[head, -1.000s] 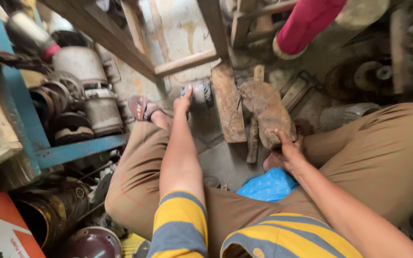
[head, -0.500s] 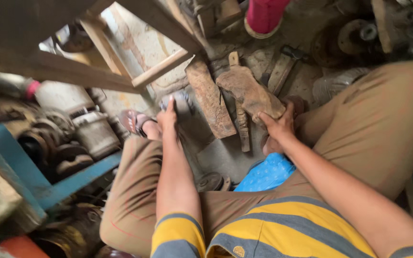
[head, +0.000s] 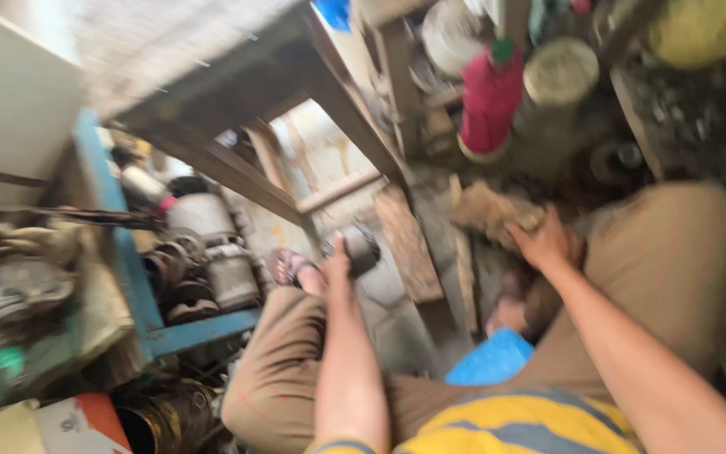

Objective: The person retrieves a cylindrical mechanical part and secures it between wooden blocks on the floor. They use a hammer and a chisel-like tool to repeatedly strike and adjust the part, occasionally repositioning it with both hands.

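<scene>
**Hands on a metal part and a dirty rag**

Hands reach out over the floor, where a person sits with knees wide apart in brown trousers and a yellow and blue striped shirt. The picture is blurry, so small things are hard to see.

The left hand is stretched forward. It touches a round grey metal part that sits just past the left knee. The fingers seem to curl around the near side of the part, but the blur hides them, so I cannot tell if the hand really grips it. A foot in a sandal is just beside the hand.

The right hand is closed on a brown dirty rag. The rag is bunched up and lies near a wooden plank on the floor. The plank lies between the two hands.

A blue cloth lies on the floor between the legs, close to the body.

On the left, a blue shelf holds old metal cans and rusty round parts. A wooden table stands over the floor in front. A red bottle stands farther back, with a round tin just beside it.
</scene>
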Tool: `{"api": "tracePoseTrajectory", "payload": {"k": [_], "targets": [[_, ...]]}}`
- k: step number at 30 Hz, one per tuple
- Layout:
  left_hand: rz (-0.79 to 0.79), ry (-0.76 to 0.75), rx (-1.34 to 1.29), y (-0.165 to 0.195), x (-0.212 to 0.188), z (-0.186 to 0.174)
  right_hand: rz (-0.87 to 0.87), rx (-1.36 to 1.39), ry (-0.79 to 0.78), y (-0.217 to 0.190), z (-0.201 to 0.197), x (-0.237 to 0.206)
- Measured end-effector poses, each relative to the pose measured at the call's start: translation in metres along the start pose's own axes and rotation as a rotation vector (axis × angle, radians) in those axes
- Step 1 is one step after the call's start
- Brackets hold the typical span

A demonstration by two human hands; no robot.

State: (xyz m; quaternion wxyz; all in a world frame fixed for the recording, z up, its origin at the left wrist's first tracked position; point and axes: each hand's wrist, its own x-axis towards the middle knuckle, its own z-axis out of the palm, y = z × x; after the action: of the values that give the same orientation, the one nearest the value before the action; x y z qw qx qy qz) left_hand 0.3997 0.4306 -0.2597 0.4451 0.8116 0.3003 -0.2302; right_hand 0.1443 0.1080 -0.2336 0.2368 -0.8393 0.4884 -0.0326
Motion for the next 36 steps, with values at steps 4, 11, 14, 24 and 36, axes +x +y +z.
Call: {"api": "tracePoseTrajectory", "payload": {"k": [4,11,14,24,36], "targets": [[0.005,0.013,-0.522,-0.003,-0.026,0.017,-0.069,0.033,-0.052,-0.011,0.026,-0.002],[-0.099,0.085,-0.433,-0.013,-0.055,0.042,-0.056,0.098,-0.136,-0.031,0.025,0.019],[0.024,0.107,-0.378,-0.012,-0.058,0.049,0.068,0.292,-0.148,-0.026,0.017,0.033],[0.119,0.073,-0.17,-0.005,-0.046,0.051,0.076,-0.144,0.052,-0.013,-0.012,0.034],[0.127,0.088,-0.162,0.008,-0.034,0.028,-0.248,0.129,0.113,-0.079,0.014,0.007]]}}
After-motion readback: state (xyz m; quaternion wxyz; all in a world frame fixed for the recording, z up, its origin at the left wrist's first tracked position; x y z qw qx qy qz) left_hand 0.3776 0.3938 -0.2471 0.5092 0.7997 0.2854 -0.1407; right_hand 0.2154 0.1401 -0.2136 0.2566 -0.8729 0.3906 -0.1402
